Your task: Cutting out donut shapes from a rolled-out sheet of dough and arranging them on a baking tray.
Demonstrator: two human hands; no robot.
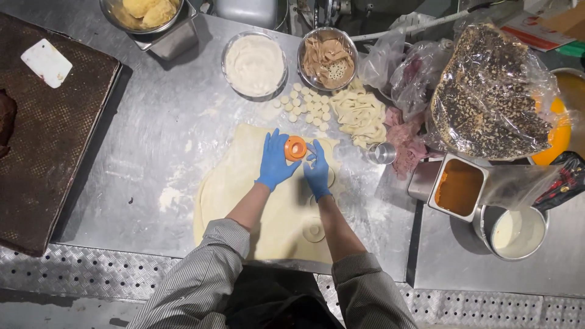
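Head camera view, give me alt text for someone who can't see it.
Two hands in blue gloves, left hand and right hand, hold an orange round cutter over a rolled dough sheet on a metal table. Behind it lie small dough discs, dough scraps and a bowl of white cream.

Even, fairly bright overhead light falls across the steel table (152, 140); soft glare whitens its bare middle; shadows stay short and faint beneath the arms; the plastic bags (487, 91) throw small highlights; corners darken slightly; focus is sharp, without motion blur.
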